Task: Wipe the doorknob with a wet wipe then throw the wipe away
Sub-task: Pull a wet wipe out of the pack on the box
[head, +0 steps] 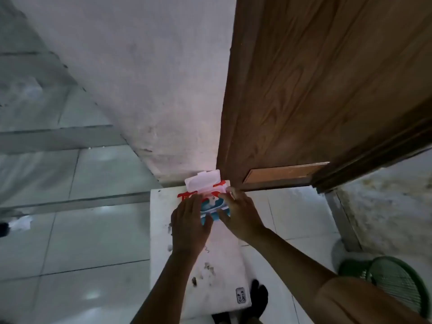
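Head view: wet wipe pack (211, 202) on white bench (163, 242) beside wooden door (327, 90), lid (203, 180) flipped open. Doorknob out of view.

Risk: pack sliding or lifting off bench while pulling wipe; several wipes dragging out together.

Left hand (190, 225) flat, fingers spread, pressing pack. Right hand (238, 213) fingertips at opening, grip loosely spread; pinch on wipe not discernible.

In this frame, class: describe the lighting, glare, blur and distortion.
Head view: dim overall; soft glare patches on the floor tiles; wide-angle bending of the door; slight blur on both hands at the wipes pack, left hand, right hand.
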{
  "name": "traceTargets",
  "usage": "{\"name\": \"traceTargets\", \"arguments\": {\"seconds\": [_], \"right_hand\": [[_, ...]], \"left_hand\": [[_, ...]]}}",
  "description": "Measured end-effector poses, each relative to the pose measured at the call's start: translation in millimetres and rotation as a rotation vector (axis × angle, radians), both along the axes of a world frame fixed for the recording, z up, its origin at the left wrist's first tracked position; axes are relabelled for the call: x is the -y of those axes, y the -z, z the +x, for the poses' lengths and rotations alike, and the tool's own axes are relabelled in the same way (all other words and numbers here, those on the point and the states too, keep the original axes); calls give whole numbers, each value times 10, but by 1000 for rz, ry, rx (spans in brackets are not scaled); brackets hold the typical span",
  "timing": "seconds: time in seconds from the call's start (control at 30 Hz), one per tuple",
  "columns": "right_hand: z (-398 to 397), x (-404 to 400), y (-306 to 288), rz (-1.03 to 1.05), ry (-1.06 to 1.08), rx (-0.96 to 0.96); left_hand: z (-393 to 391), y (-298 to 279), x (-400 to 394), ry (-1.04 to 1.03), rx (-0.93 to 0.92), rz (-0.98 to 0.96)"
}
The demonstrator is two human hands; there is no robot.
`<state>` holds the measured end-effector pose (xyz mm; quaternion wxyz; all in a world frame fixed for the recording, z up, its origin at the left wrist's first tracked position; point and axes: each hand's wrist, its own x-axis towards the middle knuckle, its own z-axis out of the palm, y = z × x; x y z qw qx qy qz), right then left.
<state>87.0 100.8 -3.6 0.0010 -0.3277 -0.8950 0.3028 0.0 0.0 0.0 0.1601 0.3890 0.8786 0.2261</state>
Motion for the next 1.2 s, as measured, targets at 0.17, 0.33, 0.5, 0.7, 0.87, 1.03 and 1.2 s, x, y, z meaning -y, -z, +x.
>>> {"name": "traceTargets", "arguments": {"seconds": [0.17,0.33,0.5,0.7,0.87,1.03,1.2], "right_hand": [[-82,-73,103,-41,-37,9],[-82,-80,142,-55,-17,-5],[-54,-34,142,-64,-26,12],[-65,-6,164,-44,-30,21],[-45,13,170,-43,-37,7],[-29,-17,172,-56,-67,13],[-44,-71,78,-163,-72,58]], "left_hand": [[-148,73,-166,65,62,-70],[-185,64,-208,17,47,0],[-208,80,-128,-18,56,-7],[-275,158,-177,62,-52,-177],[-284,201,-251,84,-126,-275],[-267,206,-256,9,-89,-261],[-261,113,-328,-57,-15,-268]]}}
